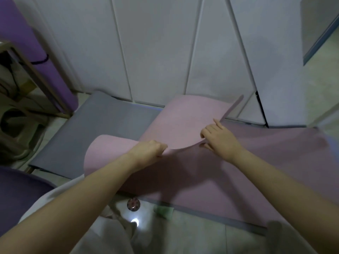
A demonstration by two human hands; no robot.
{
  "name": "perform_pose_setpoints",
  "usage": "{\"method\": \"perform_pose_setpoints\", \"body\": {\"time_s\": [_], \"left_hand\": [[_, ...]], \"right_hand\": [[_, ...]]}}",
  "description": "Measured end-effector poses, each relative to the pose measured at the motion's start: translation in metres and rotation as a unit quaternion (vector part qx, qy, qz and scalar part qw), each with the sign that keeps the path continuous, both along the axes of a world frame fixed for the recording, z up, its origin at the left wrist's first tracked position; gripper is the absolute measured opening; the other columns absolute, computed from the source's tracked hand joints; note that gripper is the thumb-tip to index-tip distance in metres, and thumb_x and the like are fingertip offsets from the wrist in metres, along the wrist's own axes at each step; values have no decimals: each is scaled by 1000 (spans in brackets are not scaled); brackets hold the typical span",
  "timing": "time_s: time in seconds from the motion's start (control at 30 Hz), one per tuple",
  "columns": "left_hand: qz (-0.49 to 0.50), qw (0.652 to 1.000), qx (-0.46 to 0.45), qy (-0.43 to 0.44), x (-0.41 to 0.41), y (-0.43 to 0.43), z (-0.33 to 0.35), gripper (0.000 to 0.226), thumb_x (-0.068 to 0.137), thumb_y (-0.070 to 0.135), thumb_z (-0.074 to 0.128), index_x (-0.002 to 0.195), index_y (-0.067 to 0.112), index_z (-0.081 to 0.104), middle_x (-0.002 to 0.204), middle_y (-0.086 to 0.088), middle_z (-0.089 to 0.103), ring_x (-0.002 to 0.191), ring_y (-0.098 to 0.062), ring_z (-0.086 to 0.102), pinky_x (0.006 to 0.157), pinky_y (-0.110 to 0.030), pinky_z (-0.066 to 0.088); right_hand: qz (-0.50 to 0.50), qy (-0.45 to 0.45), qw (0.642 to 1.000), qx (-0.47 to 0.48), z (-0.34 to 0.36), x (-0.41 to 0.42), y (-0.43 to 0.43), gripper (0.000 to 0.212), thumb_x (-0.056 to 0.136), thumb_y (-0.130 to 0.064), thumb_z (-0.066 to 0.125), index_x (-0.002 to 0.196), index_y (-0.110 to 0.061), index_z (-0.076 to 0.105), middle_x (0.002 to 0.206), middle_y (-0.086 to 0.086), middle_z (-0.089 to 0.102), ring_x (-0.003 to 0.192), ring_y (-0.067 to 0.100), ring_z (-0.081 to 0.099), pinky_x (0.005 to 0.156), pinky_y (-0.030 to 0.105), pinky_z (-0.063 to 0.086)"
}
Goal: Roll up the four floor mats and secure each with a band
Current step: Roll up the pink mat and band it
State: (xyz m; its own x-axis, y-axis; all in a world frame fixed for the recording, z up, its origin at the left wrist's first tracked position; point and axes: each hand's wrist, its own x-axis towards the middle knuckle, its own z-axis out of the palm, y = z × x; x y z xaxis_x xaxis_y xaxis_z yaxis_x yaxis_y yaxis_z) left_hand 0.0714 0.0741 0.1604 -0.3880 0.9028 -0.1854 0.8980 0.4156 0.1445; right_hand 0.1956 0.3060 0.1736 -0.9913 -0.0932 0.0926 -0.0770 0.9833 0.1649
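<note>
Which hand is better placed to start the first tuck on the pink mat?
Left, probably. The left hand has a full grip on the pink mat's lifted edge, where the mat already curls over. The right hand only pinches that edge, one finger straight, and its corner stands up.

- White panelled doors (156,52) fill the far side, split by thin vertical seams that lean in the wide view.
- A narrow dark gap (261,109) opens between two panels low on the right.
- High on the right sits a grey panel (319,21) with a bluish lower edge.
- The floor (211,239) is pale glossy tile, with a bright glare spot (134,221) on it.
- A round drain cover (133,204) sits just beyond that glare.
- At left stands a wooden frame (34,77), dark cables (12,70) hanging behind it.
- The light is dim and cool.
</note>
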Motion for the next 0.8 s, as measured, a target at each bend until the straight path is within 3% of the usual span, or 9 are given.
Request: {"method": "perform_pose_setpoints", "body": {"time_s": [0.07,0.17,0.3,0.4,0.47,0.53,0.6,0.67,0.8], "left_hand": [[15,1000,-21,11,-3,-10,7,22,94,34,52,99,13,56,111,-10,63,104,-30,57,76,-33,36],[98,992,-67,46,-8,-22,11,46,83,47,64,109,12,51,117,-11,60,110,-31,54,81,-34,37],[126,978,-126,113,11,-23,-1,64,78,36,66,126,12,32,126,-9,42,119,-28,42,98,-42,32],[86,989,-112,47,39,-16,-16,88,79,39,66,145,13,14,133,-12,33,128,-29,34,111,-58,15],[99,990,-96,-8,55,-9,-24,99,76,49,68,148,13,10,136,-13,30,131,-29,30,112,-59,10],[104,992,-64,-19,63,-3,-30,92,74,50,69,142,11,21,131,-13,34,126,-30,34,110,-50,19],[105,994,-26,-30,63,1,-29,72,76,45,70,128,10,34,123,-13,41,117,-32,41,96,-39,31],[93,995,-10,-40,60,5,-25,53,81,36,68,118,9,41,119,-14,48,111,-32,47,86,-36,35],[38,998,-3,48,55,7,-10,14,95,24,50,105,13,49,113,-11,60,104,-33,56,70,-34,32]], "right_hand": [[-31,-42,999,-14,6,0,1,39,71,-36,78,84,-5,59,77,12,60,75,30,62,92,42,41],[-89,-122,986,-71,8,5,-17,44,94,-45,47,113,-5,47,115,15,57,107,32,54,85,38,35],[-111,-147,980,-73,0,12,-49,48,98,-47,36,125,-8,38,128,11,53,114,29,54,84,37,39],[-124,-167,976,-63,-8,17,-58,48,97,-48,35,124,-8,38,129,10,53,113,30,55,82,38,42],[-135,-181,972,-71,-9,22,-63,47,97,-49,35,122,-9,38,129,9,52,112,32,55,81,39,42],[-132,-176,972,-86,-9,28,-65,48,97,-50,36,122,-9,39,128,10,54,109,33,56,80,40,42],[-124,-167,974,-91,-8,37,-66,49,96,-51,37,122,-10,39,125,9,55,107,33,57,78,39,42],[-115,-147,977,-99,-8,46,-62,52,94,-53,40,124,-10,40,121,8,57,104,32,58,77,37,41],[-28,-17,998,-55,-9,57,-54,52,74,-41,76,106,-7,54,94,12,61,81,32,61,70,37,43]]}}
